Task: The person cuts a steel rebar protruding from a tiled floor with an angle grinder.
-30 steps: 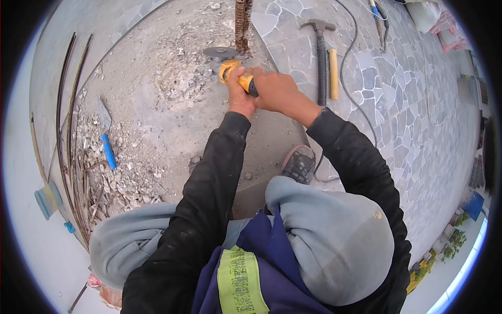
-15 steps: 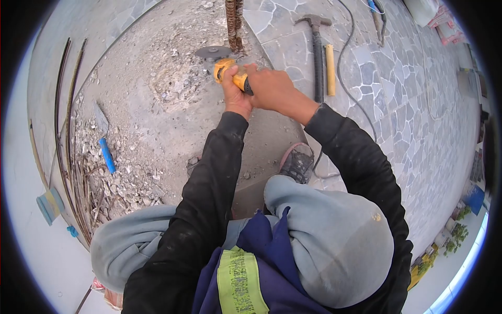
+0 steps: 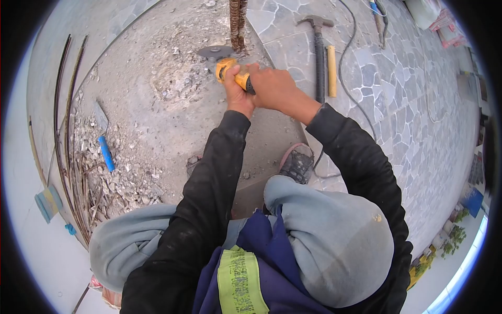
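Observation:
Both my hands are wrapped round a yellow angle grinder (image 3: 241,79) in the upper middle of the head view. My left hand (image 3: 237,95) grips it from the near left, thumb along the body. From the right, my right hand (image 3: 274,89) closes over its rear part and hides much of it. The grinder's dark cutting disc (image 3: 216,51) lies flat to the view, its right edge right by the foot of the rusty rebar (image 3: 238,26). This ribbed steel stands upright from the broken concrete (image 3: 172,83).
Right of my hands lie a hammer (image 3: 318,57) and a yellow wooden handle (image 3: 331,70) on stone paving, beside a cable (image 3: 342,63). Leftward are a blue-handled trowel (image 3: 106,153), rubble (image 3: 136,183) and long rusty rods (image 3: 68,110). My shoe (image 3: 297,163) is close below.
The view has shifted very slightly. Both hands keep the grinder in nearly the same place, its disc still beside the rebar's foot.

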Tool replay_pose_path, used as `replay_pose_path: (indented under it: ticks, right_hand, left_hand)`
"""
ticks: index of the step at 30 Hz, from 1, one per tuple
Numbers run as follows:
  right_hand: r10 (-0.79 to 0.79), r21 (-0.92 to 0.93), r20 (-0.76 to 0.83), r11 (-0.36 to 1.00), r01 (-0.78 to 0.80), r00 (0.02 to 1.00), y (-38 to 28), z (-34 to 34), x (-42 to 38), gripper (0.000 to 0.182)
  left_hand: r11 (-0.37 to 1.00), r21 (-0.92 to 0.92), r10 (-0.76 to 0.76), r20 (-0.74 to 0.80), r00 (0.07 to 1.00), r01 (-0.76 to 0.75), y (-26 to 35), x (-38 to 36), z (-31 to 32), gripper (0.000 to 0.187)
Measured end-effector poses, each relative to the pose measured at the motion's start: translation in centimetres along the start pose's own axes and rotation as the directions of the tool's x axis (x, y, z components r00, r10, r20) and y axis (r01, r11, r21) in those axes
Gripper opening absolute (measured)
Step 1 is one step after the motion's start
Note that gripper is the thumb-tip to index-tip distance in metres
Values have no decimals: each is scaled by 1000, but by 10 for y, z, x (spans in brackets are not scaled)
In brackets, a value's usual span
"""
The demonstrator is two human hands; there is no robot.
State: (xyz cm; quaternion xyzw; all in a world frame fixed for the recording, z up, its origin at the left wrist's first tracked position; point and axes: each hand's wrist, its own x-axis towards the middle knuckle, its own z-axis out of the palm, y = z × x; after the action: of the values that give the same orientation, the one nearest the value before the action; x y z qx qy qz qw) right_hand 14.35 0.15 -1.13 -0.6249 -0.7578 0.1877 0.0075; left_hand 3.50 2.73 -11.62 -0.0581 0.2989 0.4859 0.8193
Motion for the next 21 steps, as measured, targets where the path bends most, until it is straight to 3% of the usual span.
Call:
replay_pose_path:
  ticks: [1,11,13,21]
  right_hand:
    - [23,8,50,1000,-24,998,0,1,2,71]
    - [8,-16,61,1000,-7,998,-2,-1,10,66]
    - [6,-17,60,1000,-5,998,-4,-3,13,65]
    - [-12,-23,64,1000,14,998,-3,-9,11,66]
  left_hand:
    - [1000,11,9,2,1000,-9,0,2,-2,46]
    - [998,-43,-43,20,999,44,6,5,1,46]
    - [996,-50,-74,35,997,75,9,2,5,35]
    - [988,-95,-114,57,992,119,6,-2,11,34]
